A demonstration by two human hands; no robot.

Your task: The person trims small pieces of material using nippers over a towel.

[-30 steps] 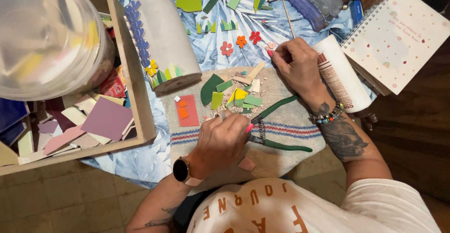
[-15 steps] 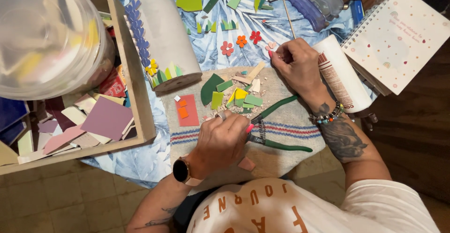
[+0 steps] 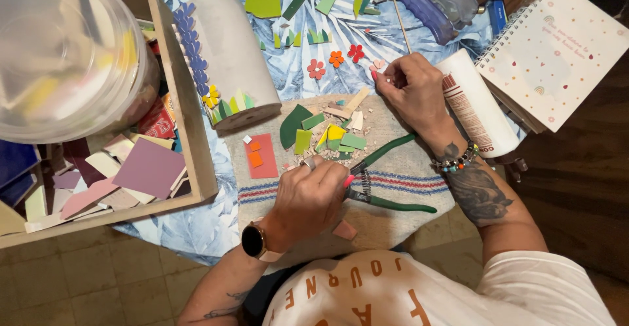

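My left hand (image 3: 306, 198), with a watch on the wrist, rests knuckles up on a woven cloth (image 3: 400, 169). Its fingers are bunched at the head of green-handled nippers (image 3: 386, 183) that lie with their handles spread. What is under the fingers is hidden. Further back, my right hand (image 3: 414, 93) is curled on the cloth's far edge, fingertips pinched at a small pink flower piece (image 3: 379, 65). Between the hands lie green and yellow tile shards (image 3: 334, 137) and a red tile (image 3: 262, 155) with orange bits.
A grey cylinder (image 3: 229, 57) trimmed with blue and green tile pieces lies at back left. A wooden tray (image 3: 190, 123) of tile scraps and a clear plastic tub (image 3: 65, 51) stand at left. A white tube (image 3: 475, 103), spiral notebook (image 3: 557, 51) and glue gun (image 3: 426, 8) are at right.
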